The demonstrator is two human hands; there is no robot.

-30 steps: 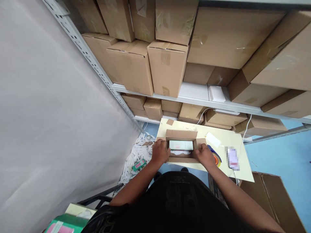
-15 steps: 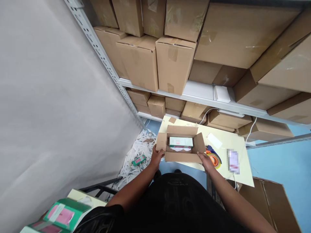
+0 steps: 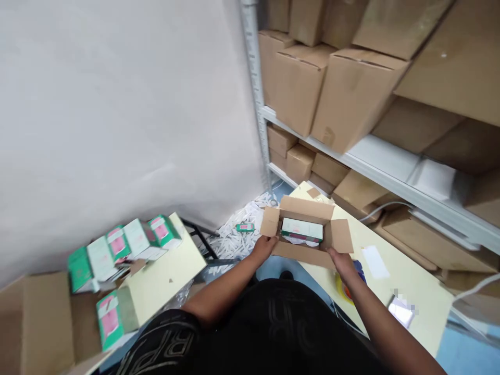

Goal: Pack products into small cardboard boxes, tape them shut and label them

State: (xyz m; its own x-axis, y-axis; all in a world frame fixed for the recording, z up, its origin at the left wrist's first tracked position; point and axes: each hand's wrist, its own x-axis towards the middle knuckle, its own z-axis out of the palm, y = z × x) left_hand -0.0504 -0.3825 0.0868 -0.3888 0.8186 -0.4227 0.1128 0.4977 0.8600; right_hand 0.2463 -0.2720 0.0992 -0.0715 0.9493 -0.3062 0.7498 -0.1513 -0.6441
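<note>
Between my two hands is a cardboard box (image 3: 299, 253) with its flaps folded outward. My left hand (image 3: 264, 248) grips its near left corner, and my right hand (image 3: 340, 261) grips the near right corner. Inside lies a smaller white and green carton (image 3: 302, 229), with some white paper showing along its near side. The box is at the near edge of a pale yellow table (image 3: 425, 291); whether it rests there or is held up, I cannot tell. Partly behind my right forearm sit rolls of tape (image 3: 344, 289).
Another pale table (image 3: 167, 276) at left carries several green, pink and white cartons (image 3: 117, 242) beside a large open cardboard box (image 3: 47, 323). White paper strips (image 3: 238, 239) cover the floor, a green carton (image 3: 245, 227) among them. Shelves (image 3: 375, 166) of cardboard boxes stand at right.
My view has swung to the left, bringing the left table and its cartons into sight. Both hands keep hold of the cardboard box, which has turned slightly, with the carton still inside.
</note>
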